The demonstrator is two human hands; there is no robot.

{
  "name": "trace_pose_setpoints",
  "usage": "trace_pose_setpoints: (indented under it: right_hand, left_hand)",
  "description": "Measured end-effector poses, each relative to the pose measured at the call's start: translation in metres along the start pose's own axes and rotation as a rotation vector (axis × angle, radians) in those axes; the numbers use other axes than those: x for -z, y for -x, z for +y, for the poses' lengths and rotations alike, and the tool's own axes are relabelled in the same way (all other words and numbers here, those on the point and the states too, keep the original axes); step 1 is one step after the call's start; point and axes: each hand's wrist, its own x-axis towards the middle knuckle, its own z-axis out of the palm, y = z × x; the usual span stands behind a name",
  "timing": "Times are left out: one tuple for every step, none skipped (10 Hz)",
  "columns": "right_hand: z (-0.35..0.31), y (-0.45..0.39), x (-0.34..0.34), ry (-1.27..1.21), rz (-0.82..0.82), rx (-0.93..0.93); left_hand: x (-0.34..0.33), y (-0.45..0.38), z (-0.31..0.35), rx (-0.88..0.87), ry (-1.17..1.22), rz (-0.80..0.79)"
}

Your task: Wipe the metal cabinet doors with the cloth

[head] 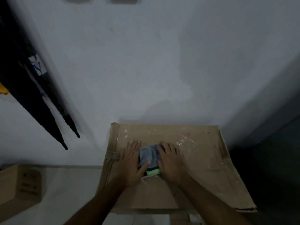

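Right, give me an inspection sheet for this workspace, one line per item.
Surface: cardboard box top, flecked with white dust.
Job's things: grey cloth with a green band, bunched on the box; no metal cabinet doors seen.
Clutter: second cardboard box at lower left.
Hands: left hand flat, thumb on the cloth; right hand lying on its right part.
Cables: nothing seen.
Surroundings: white wall; dark folded umbrellas hanging at left; dim light.

Your left hand [132, 161] and right hand [170, 161] both press flat on the grey cloth [150, 157], atop the cardboard box [203, 159].
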Motion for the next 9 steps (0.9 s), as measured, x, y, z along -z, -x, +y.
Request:
trace_pose_setpoints:
  right_hand:
    - [-0.007, 0.002, 0.005, 0.028, 0.009, -0.073]
    - [-0.012, 0.007, 0.004, 0.035, 0.027, -0.142]
    - [-0.016, 0.008, 0.004, 0.031, -0.026, -0.159]
    - [-0.013, 0.007, 0.007, 0.053, -0.012, -0.124]
    - [-0.007, 0.010, 0.016, 0.032, 0.011, -0.104]
    - [0.000, 0.018, 0.020, 0.002, 0.000, -0.049]
    - [0.000, 0.031, 0.026, 0.000, -0.043, -0.029]
    - [0.005, 0.038, 0.029, -0.048, -0.050, -0.023]
    - [0.012, 0.035, 0.035, -0.016, 0.020, -0.009]
  left_hand:
    - [-0.003, -0.012, -0.017, -0.121, -0.065, -0.056]
    - [0.001, -0.034, -0.030, -0.198, -0.224, -0.145]
    - [0.003, -0.039, -0.027, -0.182, -0.248, -0.133]
    - [-0.005, -0.023, -0.015, -0.087, -0.092, -0.056]
    - [-0.009, -0.003, 0.008, -0.039, 0.052, 0.054]
    - [-0.021, 0.009, 0.021, -0.012, 0.058, 0.054]
    - [-0.027, 0.008, 0.023, 0.033, 0.031, 0.013]
    - [-0.025, 0.006, 0.023, 0.044, 0.023, 0.037]
    - [-0.006, 0.012, 0.027, 0.014, -0.018, 0.065]
